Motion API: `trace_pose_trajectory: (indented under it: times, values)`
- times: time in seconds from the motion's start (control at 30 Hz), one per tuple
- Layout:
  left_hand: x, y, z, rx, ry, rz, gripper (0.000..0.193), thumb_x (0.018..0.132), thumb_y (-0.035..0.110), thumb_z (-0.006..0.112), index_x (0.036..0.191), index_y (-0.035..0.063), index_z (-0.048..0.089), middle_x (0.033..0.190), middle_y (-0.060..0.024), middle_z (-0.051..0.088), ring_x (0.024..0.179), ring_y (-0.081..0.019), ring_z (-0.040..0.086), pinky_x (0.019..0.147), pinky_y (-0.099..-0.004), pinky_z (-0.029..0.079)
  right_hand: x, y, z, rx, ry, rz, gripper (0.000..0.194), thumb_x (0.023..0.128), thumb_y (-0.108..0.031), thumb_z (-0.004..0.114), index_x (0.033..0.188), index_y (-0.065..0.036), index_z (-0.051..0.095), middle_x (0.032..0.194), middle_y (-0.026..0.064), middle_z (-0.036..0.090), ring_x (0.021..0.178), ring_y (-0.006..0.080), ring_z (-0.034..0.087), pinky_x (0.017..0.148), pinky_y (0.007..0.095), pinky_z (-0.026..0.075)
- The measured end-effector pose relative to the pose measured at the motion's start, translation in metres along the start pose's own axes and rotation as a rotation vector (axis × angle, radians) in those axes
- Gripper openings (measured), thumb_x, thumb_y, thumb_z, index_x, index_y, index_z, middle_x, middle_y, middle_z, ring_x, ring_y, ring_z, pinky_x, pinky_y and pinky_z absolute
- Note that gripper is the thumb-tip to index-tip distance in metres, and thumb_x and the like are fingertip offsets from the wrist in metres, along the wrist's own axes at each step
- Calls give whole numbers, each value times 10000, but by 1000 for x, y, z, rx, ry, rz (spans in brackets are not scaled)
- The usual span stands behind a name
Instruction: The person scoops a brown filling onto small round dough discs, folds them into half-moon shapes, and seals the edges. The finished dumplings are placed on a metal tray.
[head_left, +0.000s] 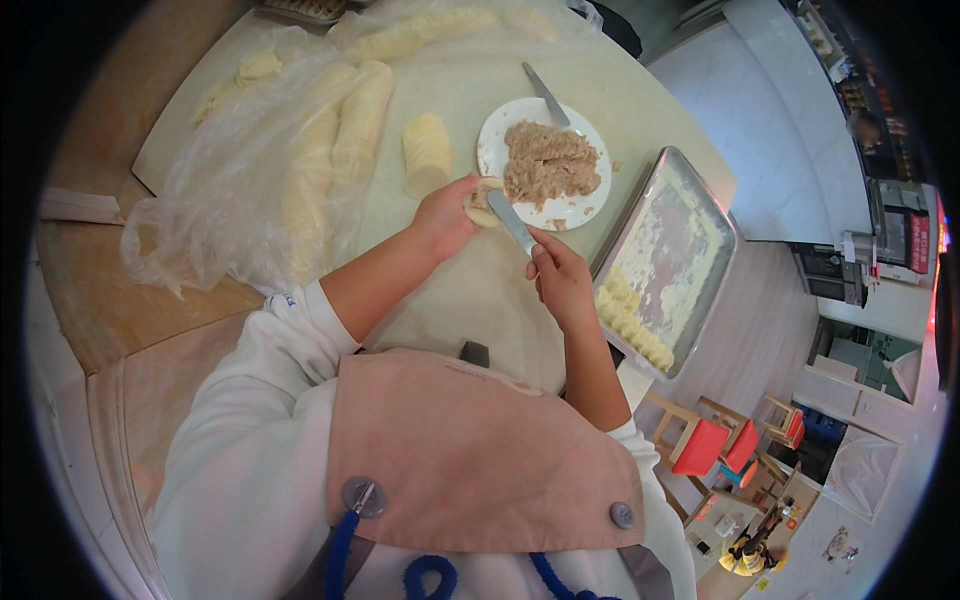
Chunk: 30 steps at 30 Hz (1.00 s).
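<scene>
My left hand (444, 217) holds a round dough wrapper (480, 216) with some meat filling on it, at the left rim of a white plate (491, 135). In my right hand (559, 274) is a metal spreading knife (514, 225), its blade tip touching the wrapper. Minced meat filling (551, 165) lies heaped on the plate. A second metal spatula (546, 94) rests with its blade on the plate's upper rim. Left of the plate stands a short stack of round wrappers (427, 156).
Longer wrapper stacks (363, 124) lie under clear plastic bags (225, 172) at the left and top. To the right, a metal tray (660, 255) with white powder holds a group of dumplings (634, 322). Beyond are red-seated chairs (699, 447) and a person in yellow (744, 555) at a table.
</scene>
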<state>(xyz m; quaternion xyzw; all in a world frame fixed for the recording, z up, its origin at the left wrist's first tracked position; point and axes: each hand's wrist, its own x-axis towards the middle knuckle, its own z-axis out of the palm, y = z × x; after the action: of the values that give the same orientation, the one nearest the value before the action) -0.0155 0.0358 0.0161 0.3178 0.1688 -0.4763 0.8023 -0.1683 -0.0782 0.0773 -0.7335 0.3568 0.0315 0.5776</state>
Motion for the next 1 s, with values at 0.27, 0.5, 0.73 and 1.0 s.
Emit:
trace_pose_trajectory:
  times: [0.27,0.5,0.73,1.0]
  values:
    - [5,-3,5,-55,48,86,316,1003,192,437,1221,-36,452,1211,-142,547,1130,-263,555,988,-417,443,-10,3,9,-187,59,-252,335,941,-88,485,1261,-57,581,728,80,588,675,134,560,676,276,469]
    - [8,3,4,-119,91,119,352,1007,187,435,1266,-48,392,1251,-154,518,1157,-273,543,1003,-407,445,-15,2,4,-445,302,-488,369,931,-74,502,1285,-151,569,867,128,620,761,286,614,683,376,494]
    - [7,2,17,-138,8,70,381,1028,222,378,1283,-60,388,1278,-170,513,1169,-284,542,1028,-416,435,-15,-3,11,-753,284,-489,442,902,-25,534,1296,-224,558,850,88,570,747,272,595,657,372,487]
    - [5,3,23,-75,-42,95,386,1037,231,337,1281,-58,413,1248,-181,541,1159,-284,548,1032,-417,429,-12,-2,8,-703,306,-543,413,909,-48,541,1286,-215,564,840,93,571,720,285,590,621,384,479]
